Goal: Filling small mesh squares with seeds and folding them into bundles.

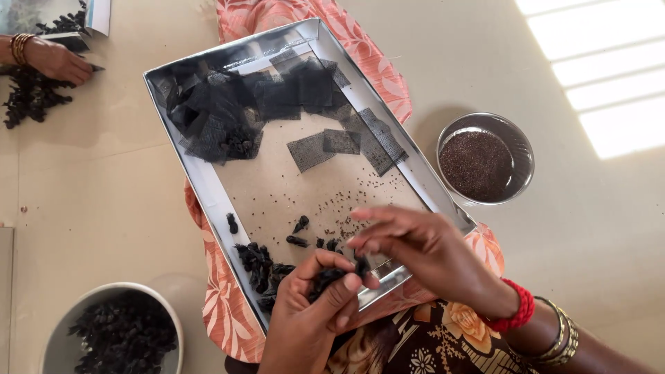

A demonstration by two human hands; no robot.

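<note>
My left hand (308,312) is closed around a small black mesh bundle (327,277) at the near edge of a shiny metal tray (201,183) resting on my lap. My right hand (415,249) hovers just right of it, fingertips pinched at the bundle's top. Several finished black bundles (258,262) lie in the tray's near corner. Flat black mesh squares (309,150) and a crumpled heap of mesh (215,114) fill the tray's far half. Tiny dark seeds (332,208) are scattered on the tray's brown liner.
A steel bowl of dark seeds (479,165) stands on the floor to the right. A white bowl of black bundles (125,332) sits at lower left. Another person's hand (59,61) with bangles works over a pile of black bundles (28,93) at upper left.
</note>
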